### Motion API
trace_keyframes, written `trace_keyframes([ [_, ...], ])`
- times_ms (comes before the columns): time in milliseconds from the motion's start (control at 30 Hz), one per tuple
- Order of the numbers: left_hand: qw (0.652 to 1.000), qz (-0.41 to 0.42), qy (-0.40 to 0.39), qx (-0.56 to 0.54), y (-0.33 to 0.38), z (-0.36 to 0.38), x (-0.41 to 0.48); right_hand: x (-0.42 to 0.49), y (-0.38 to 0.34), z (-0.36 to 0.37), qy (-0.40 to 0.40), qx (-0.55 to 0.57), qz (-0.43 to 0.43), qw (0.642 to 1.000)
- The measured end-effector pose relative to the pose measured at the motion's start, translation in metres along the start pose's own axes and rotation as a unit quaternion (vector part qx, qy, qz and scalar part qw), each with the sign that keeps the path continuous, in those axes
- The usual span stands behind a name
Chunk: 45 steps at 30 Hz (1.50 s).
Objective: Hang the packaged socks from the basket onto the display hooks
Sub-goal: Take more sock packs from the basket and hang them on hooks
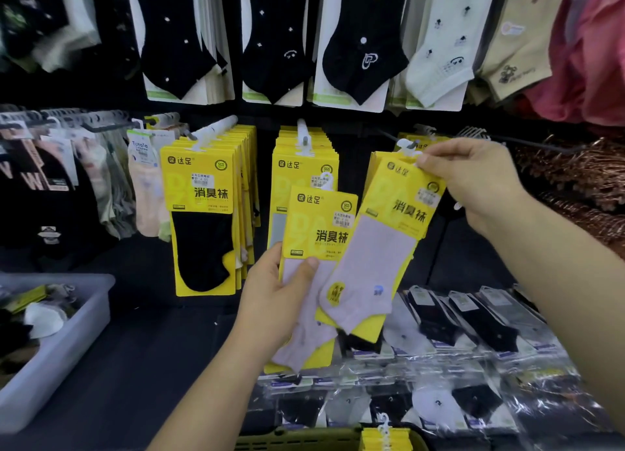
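While the right hand (473, 183) pinched the top edge of a sock pack (382, 247) just below the hook (413, 143), the left hand (274, 295) gripped a second pack (318, 227), lower-left of that hook. Pack judged light, card stiff, sock soft; best held by its top edge.

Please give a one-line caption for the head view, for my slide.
Right hand pinches a yellow sock pack at a display hook while the left hand grips a second pack.
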<state>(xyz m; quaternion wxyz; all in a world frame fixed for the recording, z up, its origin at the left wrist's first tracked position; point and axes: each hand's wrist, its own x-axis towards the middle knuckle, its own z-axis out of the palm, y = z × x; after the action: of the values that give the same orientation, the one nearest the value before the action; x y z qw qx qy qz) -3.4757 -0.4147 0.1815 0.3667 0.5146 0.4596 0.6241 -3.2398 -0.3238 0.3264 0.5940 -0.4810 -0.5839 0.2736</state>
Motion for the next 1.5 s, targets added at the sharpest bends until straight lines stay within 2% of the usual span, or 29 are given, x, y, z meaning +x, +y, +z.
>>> trace_keyframes([
  [100, 1.000, -0.001, 0.004, -0.008, 0.002, -0.001, 0.000, 0.014, -0.001, -0.005, 0.025, -0.009, -0.013, 1.000],
  [533, 0.999, 0.004, -0.016, -0.048, 0.001, 0.001, -0.001, 0.024, 0.004, 0.004, -0.004, -0.104, -0.097, 0.990],
  [700, 0.998, 0.010, -0.037, -0.049, 0.002, 0.007, -0.006, 0.010, 0.001, 0.000, 0.054, -0.119, -0.133, 0.982],
  [767, 0.998, 0.015, -0.049, -0.039, 0.003, 0.013, -0.007, -0.005, -0.004, 0.001, 0.023, -0.126, -0.168, 0.977],
  [900, 0.996, 0.018, -0.083, -0.016, 0.005, 0.029, -0.010, -0.037, -0.010, 0.007, -0.128, -0.122, -0.180, 0.968],
  [1000, 0.996, 0.017, -0.092, -0.007, 0.006, 0.041, -0.013, -0.041, -0.008, 0.004, -0.155, -0.128, -0.175, 0.964],
  [1133, 0.996, 0.014, -0.087, 0.015, 0.012, 0.058, -0.009, -0.028, -0.002, -0.008, -0.142, -0.142, -0.146, 0.969],
  [1300, 0.995, 0.034, -0.045, 0.077, 0.023, 0.090, 0.023, 0.006, 0.000, -0.016, -0.075, -0.123, -0.129, 0.981],
  [1500, 0.987, 0.012, -0.028, 0.156, 0.022, 0.108, 0.051, 0.038, -0.001, -0.008, -0.018, -0.113, -0.130, 0.985],
])
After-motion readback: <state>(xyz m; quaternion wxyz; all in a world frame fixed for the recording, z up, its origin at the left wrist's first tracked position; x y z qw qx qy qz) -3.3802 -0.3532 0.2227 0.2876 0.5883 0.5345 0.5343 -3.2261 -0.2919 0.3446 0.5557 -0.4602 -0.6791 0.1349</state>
